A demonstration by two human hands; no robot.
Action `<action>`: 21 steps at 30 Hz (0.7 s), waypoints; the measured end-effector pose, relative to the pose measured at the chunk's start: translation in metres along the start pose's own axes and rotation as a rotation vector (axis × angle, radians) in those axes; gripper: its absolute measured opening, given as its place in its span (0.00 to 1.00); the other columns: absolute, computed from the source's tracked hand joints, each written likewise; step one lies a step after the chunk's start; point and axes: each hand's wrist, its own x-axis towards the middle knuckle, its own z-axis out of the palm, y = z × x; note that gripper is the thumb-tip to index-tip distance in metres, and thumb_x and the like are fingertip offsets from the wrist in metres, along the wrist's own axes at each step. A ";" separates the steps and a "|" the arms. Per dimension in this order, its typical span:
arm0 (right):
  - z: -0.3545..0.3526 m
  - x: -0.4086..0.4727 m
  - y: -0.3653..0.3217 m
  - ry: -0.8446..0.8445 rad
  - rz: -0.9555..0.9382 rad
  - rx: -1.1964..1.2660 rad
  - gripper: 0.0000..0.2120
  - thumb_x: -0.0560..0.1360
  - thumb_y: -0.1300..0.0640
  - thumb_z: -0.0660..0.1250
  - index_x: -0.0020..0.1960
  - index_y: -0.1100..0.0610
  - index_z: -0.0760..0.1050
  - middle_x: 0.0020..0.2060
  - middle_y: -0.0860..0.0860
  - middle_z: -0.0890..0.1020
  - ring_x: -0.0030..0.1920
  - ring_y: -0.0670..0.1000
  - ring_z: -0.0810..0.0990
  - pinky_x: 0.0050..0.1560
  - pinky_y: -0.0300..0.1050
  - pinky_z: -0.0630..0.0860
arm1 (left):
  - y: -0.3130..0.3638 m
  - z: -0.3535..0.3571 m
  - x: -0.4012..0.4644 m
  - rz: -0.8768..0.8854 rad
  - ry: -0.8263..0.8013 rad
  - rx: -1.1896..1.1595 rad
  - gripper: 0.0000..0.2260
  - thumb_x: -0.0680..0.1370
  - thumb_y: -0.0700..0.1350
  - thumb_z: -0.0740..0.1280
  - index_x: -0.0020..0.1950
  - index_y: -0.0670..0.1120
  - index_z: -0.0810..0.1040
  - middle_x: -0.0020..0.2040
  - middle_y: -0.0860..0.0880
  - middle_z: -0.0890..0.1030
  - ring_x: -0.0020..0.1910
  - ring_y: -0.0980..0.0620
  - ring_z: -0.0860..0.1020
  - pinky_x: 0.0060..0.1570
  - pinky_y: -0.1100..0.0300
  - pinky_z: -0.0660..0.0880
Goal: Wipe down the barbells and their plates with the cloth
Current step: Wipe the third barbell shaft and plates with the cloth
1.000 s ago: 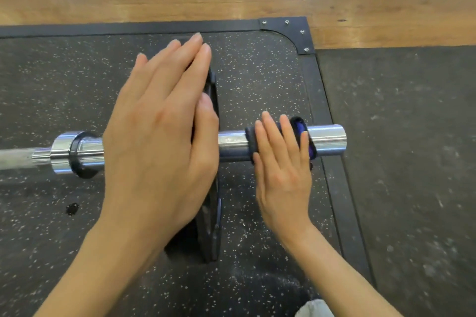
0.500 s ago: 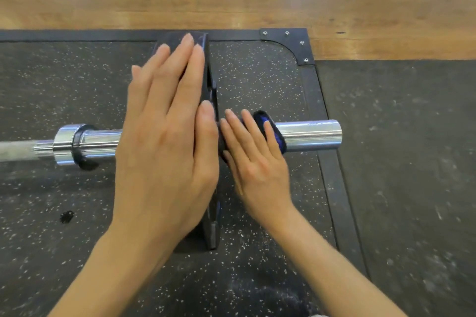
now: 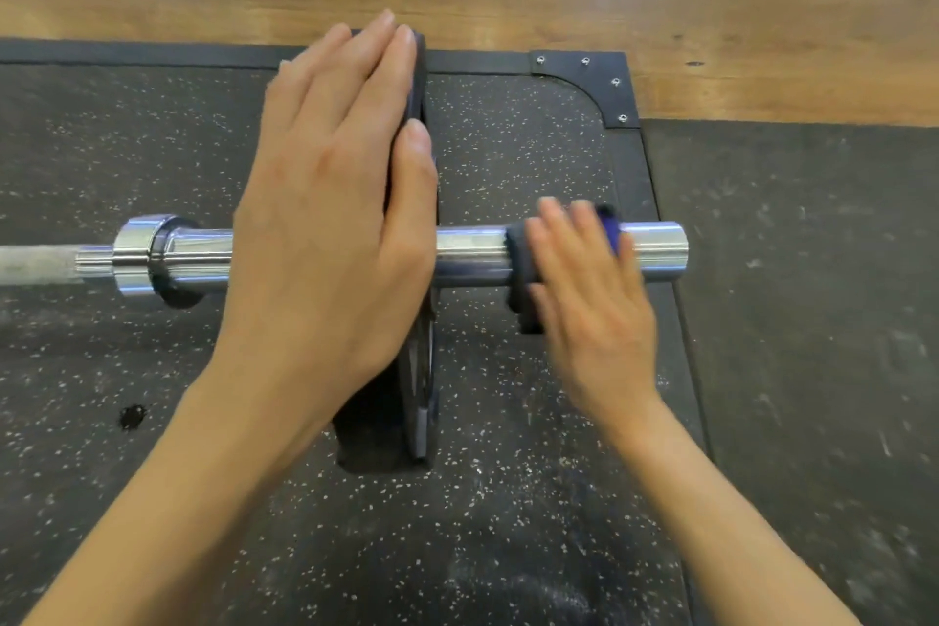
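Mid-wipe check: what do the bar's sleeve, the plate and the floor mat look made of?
Sleeve: polished chromed steel, judging by its mirror-like reflections. Plate: matte black, probably rubber-coated or painted iron; unclear. Floor mat: dark speckled rubber, going by the pale flecks.

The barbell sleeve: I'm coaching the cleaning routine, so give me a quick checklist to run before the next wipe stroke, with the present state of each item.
1. Cloth lies on the barbell sleeve: ok, draped over it between plate and sleeve end.
2. Right hand presses the cloth with straight fingers: ok, though blurred.
3. Left hand steadies the plate: ok, flat against its face.
4. Plate upright on the mat: ok.
5. Sleeve end covered by the cloth: not ok, bare chrome shows.
6. Sleeve actually clean: cannot tell.
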 end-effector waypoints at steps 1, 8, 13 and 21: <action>-0.003 -0.005 0.011 0.036 0.100 0.007 0.20 0.86 0.58 0.54 0.77 0.63 0.66 0.76 0.59 0.67 0.79 0.57 0.60 0.80 0.56 0.48 | -0.001 0.000 0.002 -0.005 0.003 -0.006 0.23 0.83 0.45 0.53 0.77 0.39 0.67 0.76 0.46 0.68 0.76 0.49 0.61 0.74 0.69 0.51; 0.013 0.015 -0.053 -0.013 0.051 0.104 0.21 0.85 0.61 0.57 0.77 0.61 0.64 0.77 0.57 0.66 0.79 0.58 0.60 0.80 0.56 0.49 | -0.003 0.001 0.008 -0.002 0.005 -0.014 0.23 0.83 0.45 0.53 0.77 0.39 0.67 0.76 0.46 0.68 0.76 0.51 0.61 0.73 0.72 0.50; -0.007 -0.008 0.009 -0.007 0.130 -0.012 0.22 0.85 0.61 0.57 0.78 0.63 0.64 0.77 0.58 0.65 0.79 0.58 0.59 0.80 0.58 0.50 | -0.001 0.000 0.001 -0.001 0.001 -0.028 0.22 0.84 0.44 0.53 0.78 0.40 0.66 0.77 0.47 0.67 0.77 0.49 0.60 0.77 0.62 0.52; 0.002 0.013 -0.061 -0.076 0.057 0.119 0.24 0.82 0.64 0.63 0.77 0.61 0.67 0.77 0.55 0.67 0.79 0.57 0.61 0.80 0.57 0.52 | 0.003 -0.001 -0.016 0.047 0.013 0.016 0.22 0.84 0.42 0.53 0.77 0.38 0.66 0.77 0.43 0.66 0.76 0.46 0.60 0.77 0.54 0.51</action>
